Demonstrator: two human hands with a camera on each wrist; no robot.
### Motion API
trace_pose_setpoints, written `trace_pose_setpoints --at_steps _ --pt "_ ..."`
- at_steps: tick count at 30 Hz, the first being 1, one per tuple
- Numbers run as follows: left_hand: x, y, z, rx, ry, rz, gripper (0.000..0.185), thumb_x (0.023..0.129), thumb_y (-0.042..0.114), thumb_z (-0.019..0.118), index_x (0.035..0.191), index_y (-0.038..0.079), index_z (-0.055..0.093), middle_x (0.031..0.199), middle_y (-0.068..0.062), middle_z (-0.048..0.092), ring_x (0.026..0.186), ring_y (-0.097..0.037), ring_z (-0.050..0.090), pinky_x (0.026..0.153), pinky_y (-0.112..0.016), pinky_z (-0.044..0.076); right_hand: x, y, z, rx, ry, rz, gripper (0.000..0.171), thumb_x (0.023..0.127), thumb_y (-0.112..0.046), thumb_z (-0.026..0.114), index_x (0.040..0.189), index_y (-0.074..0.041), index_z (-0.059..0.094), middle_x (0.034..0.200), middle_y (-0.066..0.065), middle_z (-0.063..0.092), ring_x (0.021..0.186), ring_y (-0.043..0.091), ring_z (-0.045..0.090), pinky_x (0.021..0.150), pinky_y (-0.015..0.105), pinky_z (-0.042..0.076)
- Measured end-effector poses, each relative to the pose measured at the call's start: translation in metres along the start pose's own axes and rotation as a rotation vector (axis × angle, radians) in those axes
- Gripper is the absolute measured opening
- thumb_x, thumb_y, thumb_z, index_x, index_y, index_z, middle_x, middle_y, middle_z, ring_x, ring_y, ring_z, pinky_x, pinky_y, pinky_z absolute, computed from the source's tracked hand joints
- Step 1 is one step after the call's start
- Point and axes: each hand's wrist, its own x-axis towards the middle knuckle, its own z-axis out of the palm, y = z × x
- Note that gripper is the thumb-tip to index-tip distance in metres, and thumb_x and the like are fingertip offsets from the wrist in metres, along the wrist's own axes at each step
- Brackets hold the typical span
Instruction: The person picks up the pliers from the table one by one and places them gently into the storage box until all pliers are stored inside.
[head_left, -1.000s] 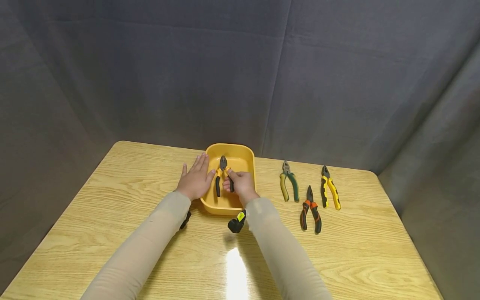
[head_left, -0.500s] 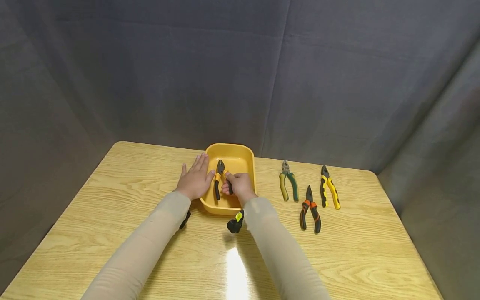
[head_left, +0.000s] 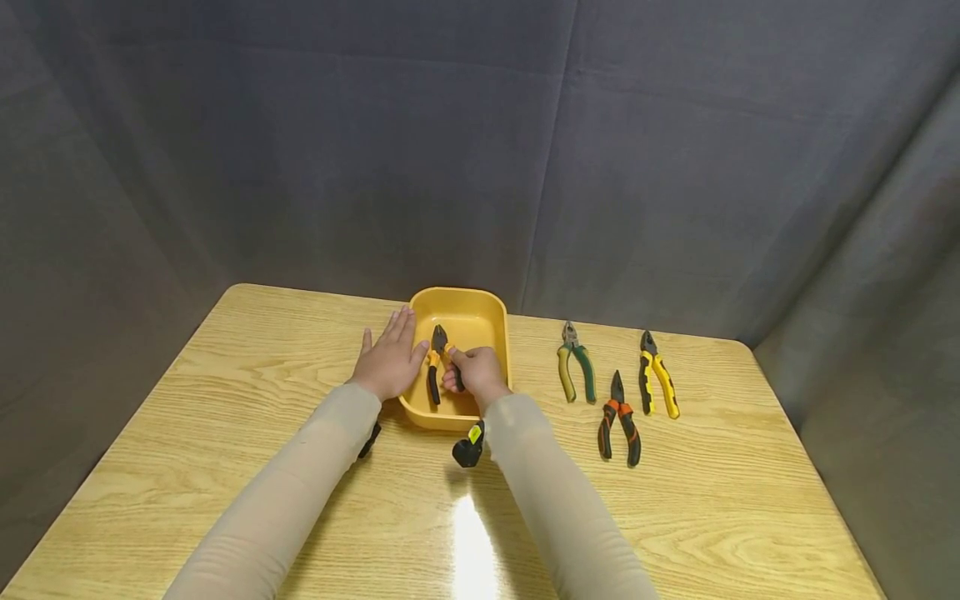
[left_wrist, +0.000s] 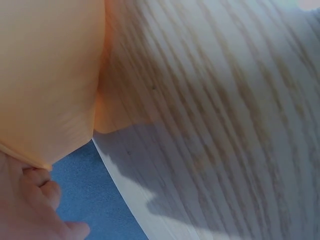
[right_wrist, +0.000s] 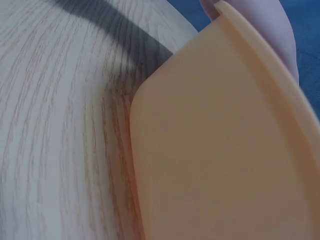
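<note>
A yellow plastic tub (head_left: 472, 312) stands near the back edge of the table. Over its left rim lies my left hand (head_left: 386, 362), fingers straight and thumb spread toward the inside. My right hand (head_left: 478, 373) reaches into the tub and grips one handle of the pliers (head_left: 434, 367), which have orange-and-black handles and a dark head pointing away from me. Their other handle hangs free, spread to the left. The left wrist view shows the tub's outer wall (left_wrist: 50, 75) with my left fingers at its rim. In the right wrist view the tub's wall (right_wrist: 215, 130) hides what I hold.
Right of the tub, on the wooden table (head_left: 712, 483), lie green-handled pliers (head_left: 575, 362), needle-nose pliers with black-and-orange handles (head_left: 618, 421) and pliers with yellow-and-black handles (head_left: 657, 375). A grey curtain (head_left: 375, 167) hangs behind the table and along both sides.
My right hand has lowered the pliers slightly toward me and to the left inside the tub. The left hand stays at the rim.
</note>
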Motion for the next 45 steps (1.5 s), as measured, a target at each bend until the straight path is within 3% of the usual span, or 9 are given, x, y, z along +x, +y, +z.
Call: trace_pose_setpoints --at_steps 20,26,35,45 --pt "0.006 -0.003 0.002 -0.015 0.003 0.012 0.069 0.111 0.045 0.024 0.163 0.005 0.004 0.171 -0.01 0.002 0.156 -0.026 0.001 0.121 -0.062 0.0 0.002 0.0 0.003 -0.039 -0.032 -0.004 0.039 0.107 -0.017 0.053 0.079 0.008 0.061 0.057 0.005 0.058 0.047 0.009 0.056 0.047 0.019 0.048" --pt "0.005 -0.003 0.002 -0.035 0.012 0.009 0.068 0.111 0.042 0.027 0.163 0.005 0.004 0.17 -0.01 0.001 0.157 -0.026 0.001 0.121 -0.062 0.0 -0.001 -0.003 0.004 -0.048 -0.035 -0.007 0.038 0.107 -0.016 0.054 0.082 0.011 0.063 0.057 0.005 0.058 0.046 0.009 0.055 0.046 0.018 0.048" --pt "0.0 -0.004 0.011 -0.07 0.006 0.012 0.068 0.111 0.042 0.026 0.163 0.004 0.005 0.17 -0.011 0.002 0.156 -0.027 0.002 0.12 -0.064 0.001 -0.004 0.005 0.006 -0.154 -0.038 -0.003 0.037 0.106 -0.018 0.056 0.087 0.012 0.067 0.059 0.006 0.06 0.047 0.01 0.057 0.048 0.02 0.051" --pt "-0.002 -0.002 0.002 -0.068 0.002 0.02 0.068 0.111 0.042 0.025 0.163 0.003 0.005 0.17 -0.011 0.0 0.156 -0.028 0.001 0.12 -0.064 0.001 0.004 0.006 0.009 -0.302 0.024 -0.059 0.043 0.104 -0.023 0.059 0.072 0.004 0.07 0.056 0.004 0.06 0.042 0.011 0.055 0.043 0.021 0.048"
